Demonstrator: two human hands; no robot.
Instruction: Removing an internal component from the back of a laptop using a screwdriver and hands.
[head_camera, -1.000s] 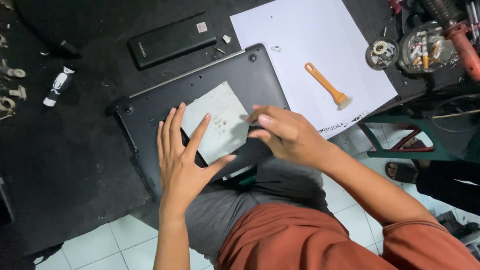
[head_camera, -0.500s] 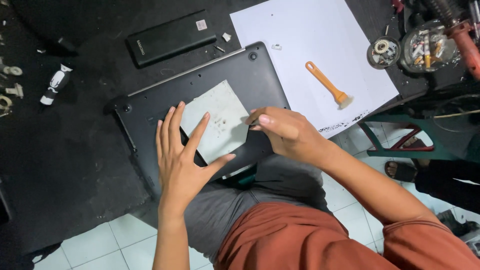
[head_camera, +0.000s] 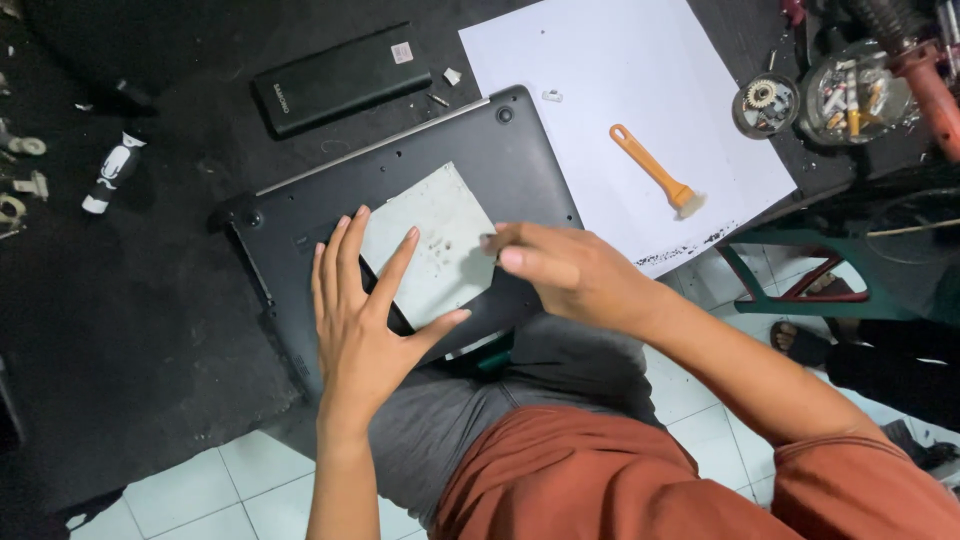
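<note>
Two bare hands work over an upturned dark laptop (head_camera: 400, 190) that lies on a black work surface (head_camera: 150, 330), its near edge jutting past the table edge over the person's lap. A pale grey rectangular pad (head_camera: 435, 240), speckled with a few tiny dark bits, rests on the laptop's bottom cover, its long axis running diagonally from the near left toward the far right.

The left hand (head_camera: 360, 320) lies flat with fingers spread, palm down; its fingers cover the pad's left edge and its thumb reaches across the pad's near corner, pinning it in place. The forearm comes straight up from the bottom of the view.

The right hand (head_camera: 570, 270) sits just to the right of the pad, and its fingertips meet at the pad's right edge. They are drawn together as if pinching something very small and dark, but what it is cannot be made out. This arm crosses in from the lower right, wrist roughly level. Both hands touch the pad, but the left one covers more of it.

Farther off lie a black rectangular battery pack (head_camera: 340, 78), a white sheet of paper (head_camera: 620, 80) with an orange-handled scraper (head_camera: 652, 167) on it, and a round clear dish of small parts (head_camera: 850, 98).
</note>
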